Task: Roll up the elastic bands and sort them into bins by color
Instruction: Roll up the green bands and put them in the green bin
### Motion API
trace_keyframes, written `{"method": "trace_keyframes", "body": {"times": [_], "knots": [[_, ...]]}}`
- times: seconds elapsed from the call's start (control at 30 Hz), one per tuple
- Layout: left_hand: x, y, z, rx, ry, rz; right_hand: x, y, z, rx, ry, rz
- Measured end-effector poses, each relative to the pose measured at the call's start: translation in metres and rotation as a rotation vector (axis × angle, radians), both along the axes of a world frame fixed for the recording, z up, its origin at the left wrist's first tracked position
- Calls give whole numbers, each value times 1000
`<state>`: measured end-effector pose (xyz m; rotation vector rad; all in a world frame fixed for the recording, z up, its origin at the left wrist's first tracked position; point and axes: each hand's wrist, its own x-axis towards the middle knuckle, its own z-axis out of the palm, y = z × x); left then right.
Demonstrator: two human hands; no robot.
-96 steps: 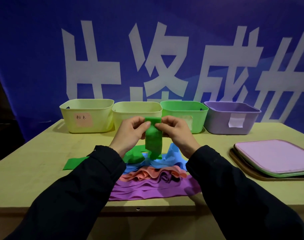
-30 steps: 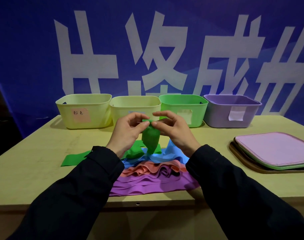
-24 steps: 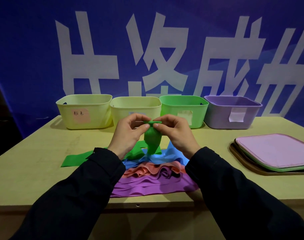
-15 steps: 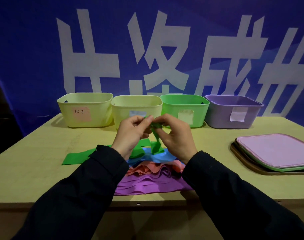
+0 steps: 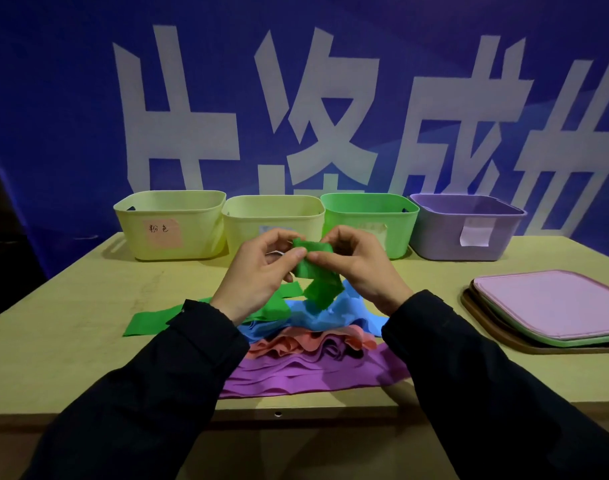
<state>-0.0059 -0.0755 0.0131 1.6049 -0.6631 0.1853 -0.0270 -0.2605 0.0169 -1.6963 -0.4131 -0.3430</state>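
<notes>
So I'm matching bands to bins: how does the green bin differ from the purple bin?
The green bin is bright green and the hands partly hide its label; the purple bin is lilac with a white label in plain view. The green bin stands mid-row, the purple bin at the right end. Both are upright and open-topped.

Green band [image 5: 316, 271]: partly rolled, raised above pile, loose tail hanging. Pile on surface [image 5: 71, 341]: green strip [image 5: 147, 323], blue [image 5: 330, 315], salmon [image 5: 306, 341], purple bands [image 5: 306, 375]. Bins behind: two yellow [image 5: 171, 225] [image 5: 273, 223], green [image 5: 368, 216], purple [image 5: 465, 226].

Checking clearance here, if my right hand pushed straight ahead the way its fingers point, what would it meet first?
The right hand points left across the green band, so it would probably meet the left hand first; their thumbs look nearly touching.
</notes>
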Motion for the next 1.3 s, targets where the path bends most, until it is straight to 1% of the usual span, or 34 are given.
{"method": "trace_keyframes", "body": {"times": [0.13,0.23,0.33,0.47,0.57,0.67,0.73,0.8,0.87,0.97,1.1,1.23,1.3], "knots": [[2,1,1,-111,81,-10,-4,5,5,42,54,42],[2,0,-2,-153,82,-27,-10,13,11,72,57,40],[0,-1,-3,-212,93,-65,-15,17,14,23,33,53],[-2,4,-1,-199,68,-49,-19,17,15,-48,29,92],[-4,5,0,-235,85,-43,-20,18,14,-70,-15,24],[-6,6,1,-307,109,-32,-15,17,10,-31,-44,-77],[-7,9,0,-300,93,-40,-15,14,10,-17,-34,-81],[-7,10,-2,-283,92,-58,-18,13,12,-13,-24,-16],[-6,8,-4,-289,120,-86,-20,15,14,0,-19,44],[-5,5,-4,-297,151,-120,-19,19,15,-42,-21,66],[-5,9,-2,-226,86,-69,-20,20,14,-113,-18,62],[-7,13,-1,-227,117,-54,-16,15,15,-101,-15,-33],[-8,15,-1,-230,133,-40,-15,11,15,-83,12,-33]]}}
